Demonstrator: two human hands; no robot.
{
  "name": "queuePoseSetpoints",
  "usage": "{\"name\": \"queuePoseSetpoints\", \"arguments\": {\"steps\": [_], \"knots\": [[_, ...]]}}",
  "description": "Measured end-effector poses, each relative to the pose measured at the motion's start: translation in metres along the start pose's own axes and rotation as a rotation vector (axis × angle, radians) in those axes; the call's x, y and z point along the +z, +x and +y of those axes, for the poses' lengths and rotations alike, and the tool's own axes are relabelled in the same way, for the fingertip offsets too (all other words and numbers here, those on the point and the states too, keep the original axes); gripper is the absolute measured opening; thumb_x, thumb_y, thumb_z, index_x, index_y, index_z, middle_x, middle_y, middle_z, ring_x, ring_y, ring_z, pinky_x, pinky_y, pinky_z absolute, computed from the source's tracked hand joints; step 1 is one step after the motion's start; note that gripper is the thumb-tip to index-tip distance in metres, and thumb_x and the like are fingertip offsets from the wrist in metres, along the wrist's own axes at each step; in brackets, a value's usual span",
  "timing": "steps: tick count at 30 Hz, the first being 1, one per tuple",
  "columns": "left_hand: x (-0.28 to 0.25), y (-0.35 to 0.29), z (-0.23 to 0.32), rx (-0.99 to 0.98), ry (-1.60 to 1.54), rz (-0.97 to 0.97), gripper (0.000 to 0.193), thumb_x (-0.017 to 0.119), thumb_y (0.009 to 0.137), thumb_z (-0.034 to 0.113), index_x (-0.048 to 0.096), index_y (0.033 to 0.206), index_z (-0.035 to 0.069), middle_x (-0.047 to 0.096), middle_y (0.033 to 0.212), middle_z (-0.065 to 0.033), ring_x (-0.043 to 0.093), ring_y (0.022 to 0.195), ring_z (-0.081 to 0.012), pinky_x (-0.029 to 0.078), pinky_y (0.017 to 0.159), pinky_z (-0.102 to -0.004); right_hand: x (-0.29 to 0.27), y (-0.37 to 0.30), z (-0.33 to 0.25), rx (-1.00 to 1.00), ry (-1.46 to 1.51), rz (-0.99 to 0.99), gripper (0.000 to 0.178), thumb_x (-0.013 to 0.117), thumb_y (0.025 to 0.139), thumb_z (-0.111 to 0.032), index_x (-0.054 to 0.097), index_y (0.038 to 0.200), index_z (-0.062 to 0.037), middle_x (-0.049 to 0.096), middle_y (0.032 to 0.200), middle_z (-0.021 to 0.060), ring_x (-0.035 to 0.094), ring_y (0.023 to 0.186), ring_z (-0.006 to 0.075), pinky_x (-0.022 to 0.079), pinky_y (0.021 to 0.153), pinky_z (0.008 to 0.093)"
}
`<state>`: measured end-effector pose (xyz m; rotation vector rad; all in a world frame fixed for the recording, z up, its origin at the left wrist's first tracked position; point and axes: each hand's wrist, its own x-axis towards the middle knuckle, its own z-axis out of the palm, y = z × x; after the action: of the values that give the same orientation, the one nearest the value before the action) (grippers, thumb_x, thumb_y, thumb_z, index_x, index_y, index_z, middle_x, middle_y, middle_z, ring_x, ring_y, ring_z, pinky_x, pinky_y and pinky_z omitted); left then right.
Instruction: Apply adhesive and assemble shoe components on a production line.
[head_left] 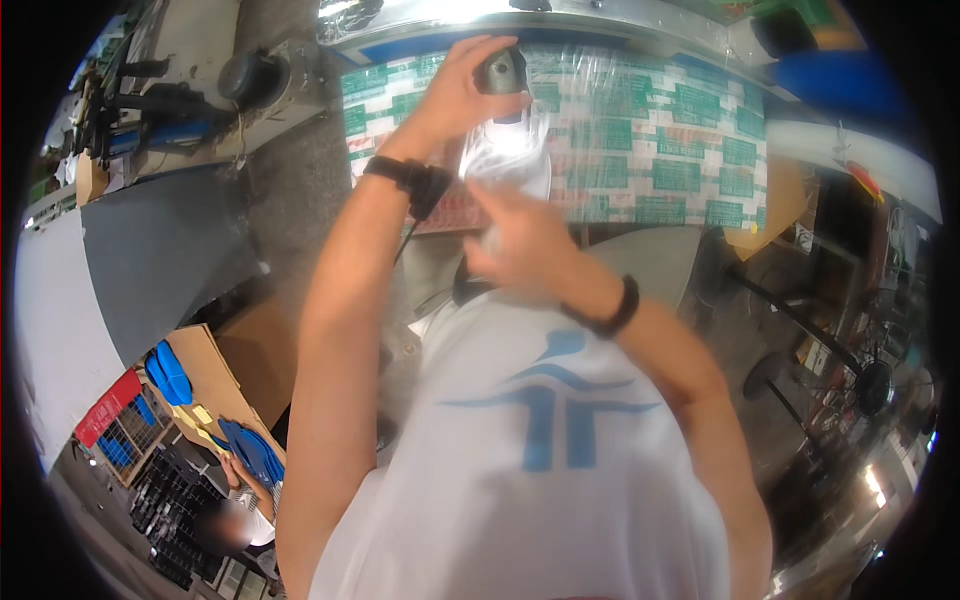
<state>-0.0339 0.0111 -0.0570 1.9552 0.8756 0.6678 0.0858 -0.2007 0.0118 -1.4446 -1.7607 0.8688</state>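
My left hand [462,88] is closed around the dark-lined heel end of what looks like a white shoe [512,158], over the far part of the table. The shoe's white front part points toward me and shines under the light. My right hand [530,245] is blurred by motion, close to the near end of the shoe. Its forefinger and thumb show apart, and its other fingers are hidden. A whitish patch shows between them, which I cannot make out. A black strap with a small device [410,182] sits on my left wrist, and a black band [618,308] on my right.
Under the shoe is a work surface [680,135] covered in green-and-white printed sheeting with clear film. A grey panel [165,260] stands at left, near a cardboard box [215,375] with blue pieces [170,374]. Another person [255,520] is at lower left. A wheeled metal frame [800,310] stands right.
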Motion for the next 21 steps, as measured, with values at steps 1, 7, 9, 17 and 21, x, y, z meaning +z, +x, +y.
{"name": "queuePoseSetpoints", "arguments": {"steps": [1, 7, 9, 17, 21], "knots": [[-0.001, 0.001, 0.0, 0.008, 0.005, -0.005, 0.085, 0.094, 0.087, 0.04, 0.06, 0.163, 0.022, 0.052, 0.166, -0.0181, 0.046, 0.157, -0.0369, 0.038, 0.131, -0.0512, -0.008, -0.018, -0.014, 0.024, 0.019, -0.089, 0.076, 0.08, 0.087, -0.028, 0.058, 0.151, 0.0072, 0.073, 0.118, 0.0256, 0.073, 0.102, 0.0445, 0.059, 0.089, 0.0524], [-0.004, -0.001, -0.004, 0.018, 0.014, -0.004, 0.085, 0.094, 0.087, 0.04, 0.06, 0.163, 0.021, 0.052, 0.167, -0.0186, 0.045, 0.158, -0.038, 0.037, 0.132, -0.0518, -0.031, -0.043, 0.009, 0.063, -0.053, -0.139, 0.079, 0.082, 0.086, -0.025, 0.056, 0.154, 0.0046, 0.072, 0.113, 0.0228, 0.072, 0.1, 0.0423, 0.058, 0.086, 0.0507], [-0.003, -0.001, -0.004, 0.017, 0.029, 0.0, 0.085, 0.094, 0.087, 0.04, 0.06, 0.163, 0.021, 0.052, 0.167, -0.0188, 0.044, 0.159, -0.0384, 0.036, 0.132, -0.052, -0.031, -0.025, 0.018, -0.037, -0.093, 0.033, 0.082, 0.082, 0.085, -0.027, 0.055, 0.156, 0.0052, 0.071, 0.107, 0.0211, 0.071, 0.096, 0.0401, 0.058, 0.084, 0.0504], [0.005, 0.002, -0.002, 0.026, 0.051, 0.016, 0.086, 0.093, 0.087, 0.039, 0.06, 0.164, 0.021, 0.051, 0.169, -0.0202, 0.043, 0.159, -0.0389, 0.036, 0.132, -0.052, 0.001, 0.003, 0.035, -0.028, -0.23, 0.039, 0.082, 0.082, 0.086, -0.031, 0.056, 0.152, 0.0094, 0.072, 0.108, 0.0207, 0.072, 0.097, 0.0393, 0.059, 0.084, 0.0505], [0.001, -0.001, -0.002, 0.013, 0.053, 0.012, 0.086, 0.093, 0.087, 0.039, 0.059, 0.164, 0.021, 0.051, 0.169, -0.0204, 0.043, 0.16, -0.0386, 0.035, 0.133, -0.0512, 0.002, -0.002, 0.023, 0.043, -0.008, 0.022, 0.078, 0.08, 0.089, -0.03, 0.057, 0.152, 0.0093, 0.073, 0.112, 0.022, 0.072, 0.101, 0.0406, 0.059, 0.088, 0.0506]]}}
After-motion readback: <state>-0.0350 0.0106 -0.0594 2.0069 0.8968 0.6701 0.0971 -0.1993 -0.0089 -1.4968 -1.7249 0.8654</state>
